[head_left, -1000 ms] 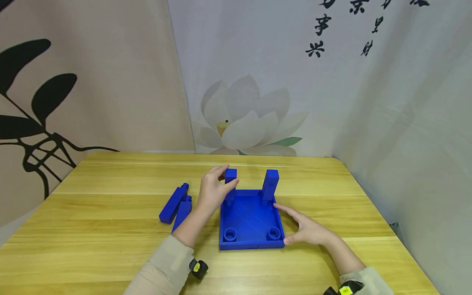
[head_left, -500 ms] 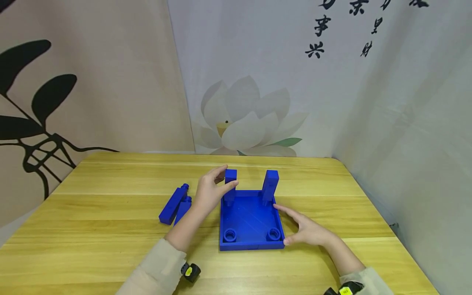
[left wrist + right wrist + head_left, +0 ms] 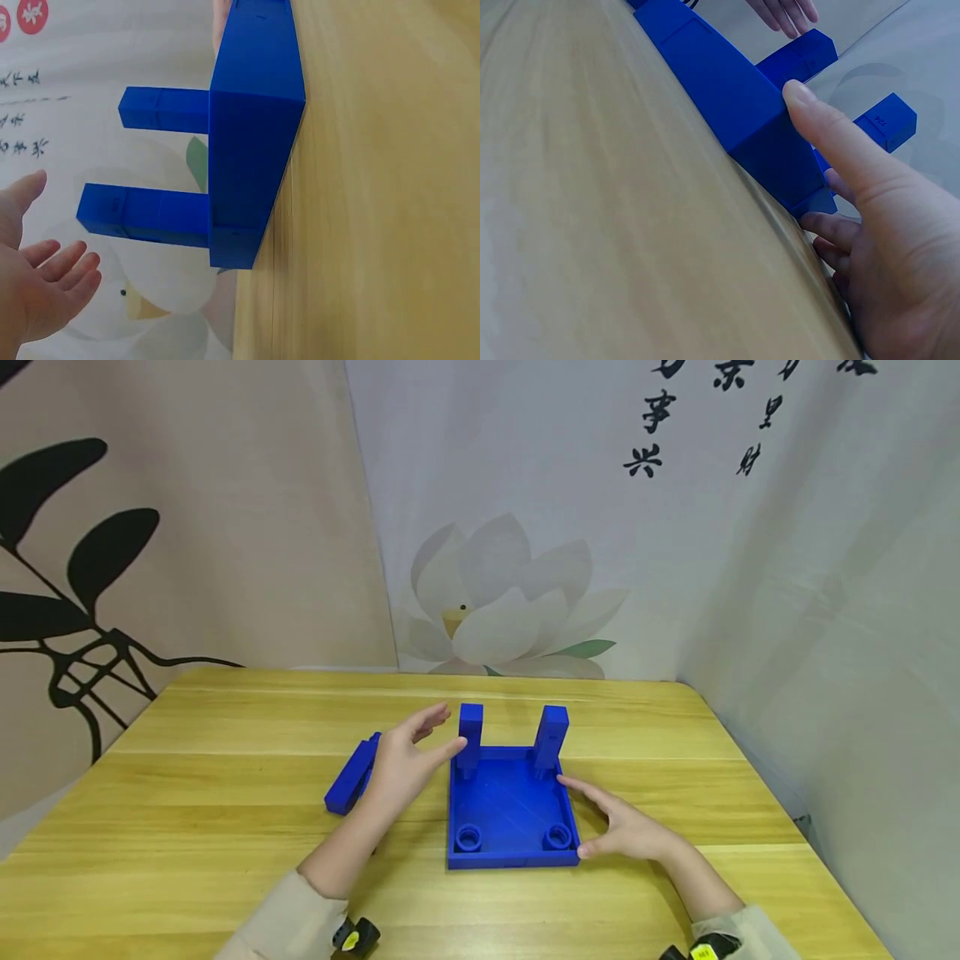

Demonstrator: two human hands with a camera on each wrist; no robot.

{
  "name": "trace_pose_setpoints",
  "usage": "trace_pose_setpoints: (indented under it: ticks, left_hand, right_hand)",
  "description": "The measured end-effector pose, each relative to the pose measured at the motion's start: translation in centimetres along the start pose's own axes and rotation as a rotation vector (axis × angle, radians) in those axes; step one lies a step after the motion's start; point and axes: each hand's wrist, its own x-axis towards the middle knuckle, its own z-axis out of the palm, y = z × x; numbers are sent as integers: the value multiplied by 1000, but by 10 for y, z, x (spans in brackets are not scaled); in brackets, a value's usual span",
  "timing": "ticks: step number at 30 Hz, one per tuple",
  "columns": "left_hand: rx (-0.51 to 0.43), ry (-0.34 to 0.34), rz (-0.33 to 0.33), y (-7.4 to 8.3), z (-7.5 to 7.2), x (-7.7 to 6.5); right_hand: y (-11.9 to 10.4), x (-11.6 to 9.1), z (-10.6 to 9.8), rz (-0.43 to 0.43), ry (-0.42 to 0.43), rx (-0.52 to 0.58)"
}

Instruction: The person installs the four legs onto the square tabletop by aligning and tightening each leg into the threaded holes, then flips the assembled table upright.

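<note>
A square blue tray-like base (image 3: 513, 863) lies on the wooden table, with raised walls and two round sockets at its near corners. Two blue square posts stand upright at its far corners, the left post (image 3: 471, 735) and the right post (image 3: 552, 735). My left hand (image 3: 405, 760) is just left of the left post, fingers spread and empty; the left wrist view shows a gap between the hand (image 3: 49, 289) and the posts. My right hand (image 3: 626, 827) rests along the base's right side, thumb at the near corner and index fingertip farther up the wall.
Left of the base, a loose blue post (image 3: 348, 781) lies on the table (image 3: 225, 827), and another beside it is mostly hidden behind my left hand. A fabric backdrop (image 3: 525, 485) with a printed flower hangs behind the table's far edge.
My left hand has let go of the left post and moved left and slightly toward me, covering more of the loose posts. The post stays upright; my right hand has not moved.
</note>
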Motion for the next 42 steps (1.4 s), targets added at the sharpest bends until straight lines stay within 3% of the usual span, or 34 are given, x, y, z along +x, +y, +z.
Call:
trace_pose_setpoints:
  ticks: [7, 21, 27, 35, 42]
  left_hand:
    - [25, 27, 57, 2, -16, -14]
    - [31, 46, 23, -3, -46, -36]
    - [79, 50, 26, -8, -58, -43]
    - [122, 53, -35, -18, -77, -52]
    - [188, 79, -18, -30, -90, -54]
  right_hand:
    - [0, 0, 0, 5, -5, 6]
    - [0, 1, -1, -34, -7, -20]
    - [0, 1, 0, -8, -6, -7]
    - [2, 1, 0, -14, -6, -8]
    - [2, 1, 0, -10, -12, 16]
